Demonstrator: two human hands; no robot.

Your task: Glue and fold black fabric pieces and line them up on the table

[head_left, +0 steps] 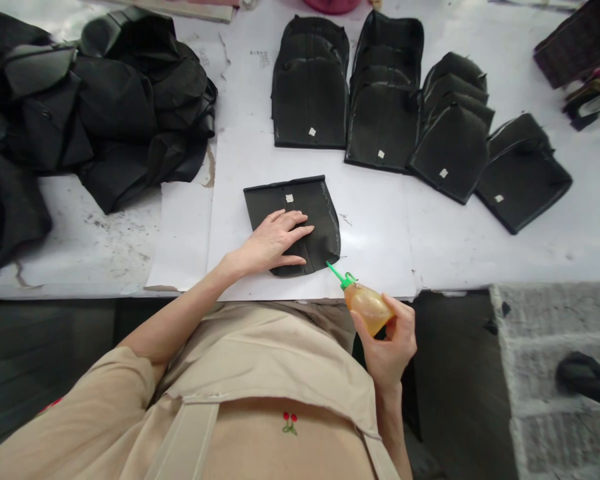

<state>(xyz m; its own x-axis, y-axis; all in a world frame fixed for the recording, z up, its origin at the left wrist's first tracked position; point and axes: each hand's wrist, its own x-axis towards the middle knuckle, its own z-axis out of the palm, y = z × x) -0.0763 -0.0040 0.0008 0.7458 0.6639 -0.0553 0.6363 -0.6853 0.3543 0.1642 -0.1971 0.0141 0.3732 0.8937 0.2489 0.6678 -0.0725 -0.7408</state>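
A flat black leather piece with a small white tag lies on the white table near its front edge. My left hand rests flat on it, fingers spread. My right hand holds a small amber glue bottle with a green nozzle. The nozzle tip points at the lower right edge of the piece, touching it or just short of it.
Four stacks of similar black pieces stand in a row at the back of the table. A loose heap of black pieces fills the left side. A grey padded surface sits at lower right, below the table edge.
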